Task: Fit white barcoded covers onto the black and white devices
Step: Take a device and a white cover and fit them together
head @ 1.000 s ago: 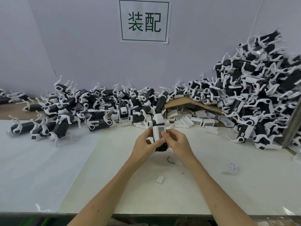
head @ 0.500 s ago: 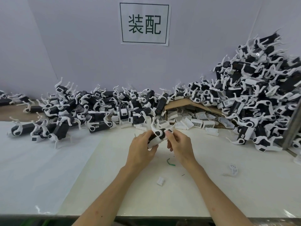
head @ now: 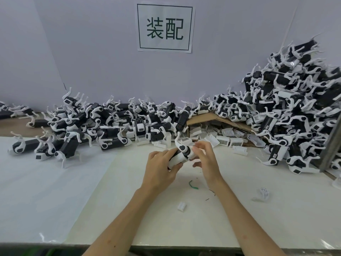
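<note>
- Left hand [head: 159, 169], its forearm reaching in from the lower edge, grips the device [head: 177, 158] from the left, thumb and fingers wrapped round its lower body.
- Right hand [head: 207, 161] is just beside it, fingers [head: 200, 147] curled over the device's upper end, thumb apart below.

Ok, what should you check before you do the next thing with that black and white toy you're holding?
1. Left hand grips the device: ok.
2. Right hand pinches its far end: cannot tell.
3. Barcoded side snapped flush: cannot tell, the hands hide it.
4. Spare covers ready in the cardboard box: ok.
5. Table near the hands free of bits: not ok, a green scrap and a small white piece lie there.
</note>
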Demonstrator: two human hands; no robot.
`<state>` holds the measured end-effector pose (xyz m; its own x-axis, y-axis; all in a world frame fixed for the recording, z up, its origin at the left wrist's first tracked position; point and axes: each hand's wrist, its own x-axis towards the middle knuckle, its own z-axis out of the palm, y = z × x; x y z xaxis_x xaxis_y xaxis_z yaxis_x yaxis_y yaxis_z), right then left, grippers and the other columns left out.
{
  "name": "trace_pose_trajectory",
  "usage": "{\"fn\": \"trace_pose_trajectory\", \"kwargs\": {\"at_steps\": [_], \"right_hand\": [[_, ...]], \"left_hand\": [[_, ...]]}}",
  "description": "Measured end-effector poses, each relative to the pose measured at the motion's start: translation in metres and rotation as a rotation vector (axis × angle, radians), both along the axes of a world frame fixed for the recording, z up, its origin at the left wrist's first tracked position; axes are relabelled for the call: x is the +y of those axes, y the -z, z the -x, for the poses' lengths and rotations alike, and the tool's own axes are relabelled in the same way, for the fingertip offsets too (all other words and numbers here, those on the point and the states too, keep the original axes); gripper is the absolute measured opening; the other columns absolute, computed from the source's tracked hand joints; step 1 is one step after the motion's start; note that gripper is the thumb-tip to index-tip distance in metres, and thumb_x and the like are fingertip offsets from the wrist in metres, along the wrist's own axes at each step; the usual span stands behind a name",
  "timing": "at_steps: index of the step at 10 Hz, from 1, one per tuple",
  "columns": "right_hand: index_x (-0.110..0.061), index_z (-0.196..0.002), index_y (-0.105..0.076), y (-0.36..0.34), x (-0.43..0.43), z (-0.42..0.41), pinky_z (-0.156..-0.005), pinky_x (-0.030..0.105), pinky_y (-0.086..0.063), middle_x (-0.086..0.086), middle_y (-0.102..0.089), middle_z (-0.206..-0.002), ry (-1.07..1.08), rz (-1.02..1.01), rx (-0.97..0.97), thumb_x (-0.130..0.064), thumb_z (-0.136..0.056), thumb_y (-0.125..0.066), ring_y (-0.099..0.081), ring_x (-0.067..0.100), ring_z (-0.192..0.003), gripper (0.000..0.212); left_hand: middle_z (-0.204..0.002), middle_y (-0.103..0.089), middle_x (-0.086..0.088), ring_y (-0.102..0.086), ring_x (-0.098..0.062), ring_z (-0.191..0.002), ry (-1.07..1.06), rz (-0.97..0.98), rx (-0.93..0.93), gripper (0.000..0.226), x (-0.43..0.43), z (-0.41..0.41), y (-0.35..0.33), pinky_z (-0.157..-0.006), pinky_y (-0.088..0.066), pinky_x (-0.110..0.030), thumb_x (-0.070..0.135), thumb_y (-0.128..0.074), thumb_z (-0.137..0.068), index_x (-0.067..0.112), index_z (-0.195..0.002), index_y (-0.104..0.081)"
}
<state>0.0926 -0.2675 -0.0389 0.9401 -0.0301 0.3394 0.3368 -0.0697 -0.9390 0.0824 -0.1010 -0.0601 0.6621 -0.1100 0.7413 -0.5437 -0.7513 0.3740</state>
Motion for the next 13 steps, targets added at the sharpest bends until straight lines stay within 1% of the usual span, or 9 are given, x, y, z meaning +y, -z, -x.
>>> {"fn": "trace_pose_trajectory", "kwargs": {"at_steps": [2,3,5,6,7,8,9,11,13], "right_hand": [[-0.029,-0.108,-0.073,-0.005,-0.008,0.002,-0.056,0.027,-0.045,0.003,-0.065,-0.085,-0.094,0.005,0.056,-0.012,-0.104,-0.043,-0.054,0.013,-0.061,0.034],[-0.023,-0.109,-0.07,-0.004,-0.008,0.002,-0.053,0.028,-0.045,0.002,-0.061,-0.077,-0.145,0.024,0.044,-0.018,-0.102,-0.053,-0.052,0.016,-0.059,0.019],[0.0,-0.096,-0.058,-0.01,-0.02,-0.002,-0.039,0.022,-0.03,0.013,-0.068,-0.081,-0.215,-0.021,0.245,-0.026,-0.1,-0.058,-0.039,0.017,-0.047,0.026],[0.0,-0.1,-0.063,-0.043,-0.033,-0.012,-0.038,0.019,-0.037,0.009,-0.063,-0.083,-0.22,-0.058,0.27,-0.023,-0.101,-0.055,-0.046,0.01,-0.046,0.024],[-0.008,-0.118,-0.06,-0.118,-0.045,-0.038,-0.055,0.02,-0.053,0.008,-0.06,-0.108,-0.241,-0.435,0.194,-0.021,-0.095,-0.06,-0.064,0.009,-0.071,0.026],[-0.008,-0.145,-0.037,-0.201,-0.055,-0.063,-0.072,0.028,-0.06,0.011,-0.058,-0.125,-0.118,-0.409,0.058,-0.033,-0.088,-0.069,-0.07,0.021,-0.102,0.07],[-0.006,-0.143,-0.038,-0.234,-0.046,-0.075,-0.072,0.036,-0.061,0.02,-0.058,-0.125,-0.039,-0.207,0.048,-0.028,-0.102,-0.054,-0.074,0.026,-0.087,0.049],[-0.016,-0.126,-0.06,-0.114,-0.008,-0.063,-0.063,0.017,-0.049,-0.003,-0.068,-0.115,0.046,0.586,-0.045,-0.026,-0.101,-0.056,-0.067,0.004,-0.077,0.028],[-0.019,-0.104,-0.068,0.0,-0.032,-0.055,-0.08,0.025,-0.046,0.001,-0.067,-0.112,0.145,0.582,0.119,-0.011,-0.097,-0.062,-0.063,0.017,-0.096,0.012]], "left_hand": [[-0.094,-0.074,0.008,-0.066,-0.019,-0.089,-0.127,-0.022,-0.061,0.031,-0.003,0.003,-0.001,-0.103,-0.026,-0.041,0.038,-0.079,-0.084,0.025,-0.11,-0.07],[-0.096,-0.073,0.01,-0.065,-0.016,-0.09,-0.124,0.094,-0.047,0.021,-0.002,0.004,-0.006,-0.101,-0.025,-0.034,0.035,-0.076,-0.087,0.023,-0.103,-0.069],[-0.093,-0.068,0.013,-0.055,0.006,-0.087,-0.133,0.454,-0.07,0.036,-0.001,0.011,-0.016,-0.096,-0.028,-0.032,0.04,-0.032,-0.098,0.024,-0.096,-0.064],[-0.083,-0.065,0.011,-0.061,-0.003,-0.084,-0.147,0.694,-0.061,0.037,0.009,0.005,-0.018,-0.101,-0.037,-0.045,0.041,-0.028,-0.096,0.025,-0.092,-0.061],[-0.079,-0.066,0.006,-0.062,-0.018,-0.079,-0.123,0.858,-0.035,0.039,0.013,0.002,-0.018,-0.09,-0.048,-0.056,0.04,-0.03,-0.096,0.021,-0.087,-0.063],[-0.08,-0.066,0.007,-0.06,-0.016,-0.079,-0.137,0.915,0.028,0.036,0.009,0.001,-0.017,-0.084,-0.05,-0.054,0.041,-0.031,-0.096,0.023,-0.086,-0.061],[-0.088,-0.065,0.011,-0.063,-0.019,-0.086,-0.121,0.923,0.146,0.031,0.007,-0.001,-0.016,-0.081,-0.05,-0.046,0.041,-0.032,-0.097,0.027,-0.09,-0.059],[-0.112,-0.061,0.003,-0.064,-0.024,-0.098,-0.081,0.816,0.419,0.013,0.009,-0.01,-0.007,-0.087,-0.048,-0.041,0.028,-0.044,-0.104,0.023,-0.115,-0.05],[-0.104,-0.063,0.004,-0.069,-0.018,-0.071,-0.002,0.731,0.638,0.025,0.016,-0.021,-0.001,-0.062,-0.046,-0.024,0.022,-0.047,-0.104,0.017,-0.129,-0.045]]}}
